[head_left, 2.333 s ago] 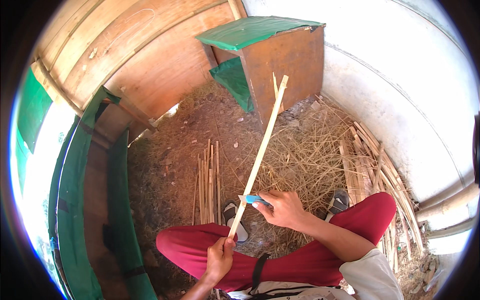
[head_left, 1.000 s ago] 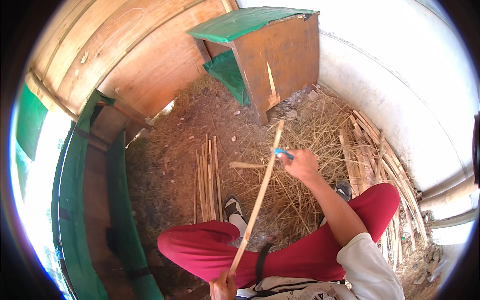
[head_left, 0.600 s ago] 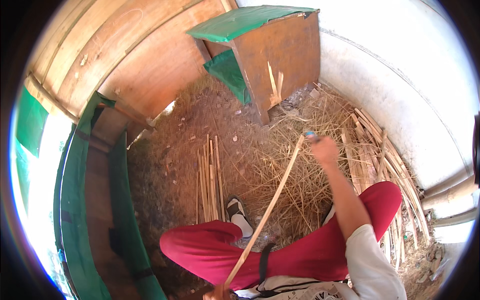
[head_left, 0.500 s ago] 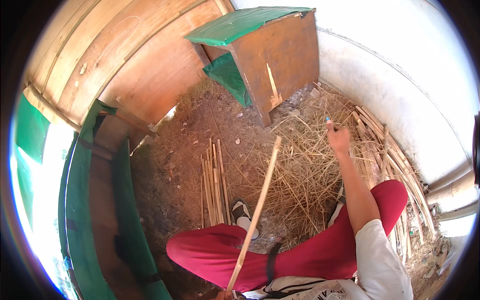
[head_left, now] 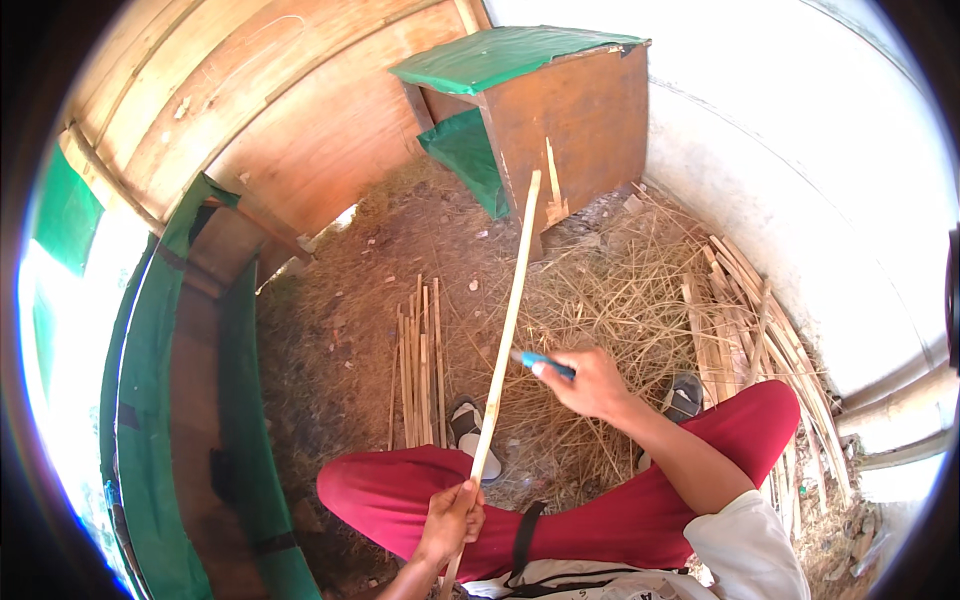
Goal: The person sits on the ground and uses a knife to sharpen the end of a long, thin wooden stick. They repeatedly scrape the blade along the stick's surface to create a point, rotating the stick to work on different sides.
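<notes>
My left hand point(head_left: 450, 517) is wrapped round the lower part of a long pale bamboo strip point(head_left: 516, 290), which slants up and away over my lap. My right hand point(head_left: 590, 385) grips a knife with a blue handle point(head_left: 548, 365), the thumb lying along it. Its short blade points left and lies close beside the middle of the strip; whether it touches cannot be told. The strip's far end is free and overlaps the wooden desk in view.
Several thin strips point(head_left: 424, 370) lie on the earth floor left of my foot. Shavings point(head_left: 600, 290) cover the ground ahead, and more long strips point(head_left: 765, 300) lie by the white wall. A brown desk with a green top point(head_left: 520, 58) stands ahead; a green-covered bench point(head_left: 150, 430) is left.
My right hand has come back and left from over the shavings to the strip, bringing the knife beside it. My left hand has risen into view, and the strip has moved up and farther away.
</notes>
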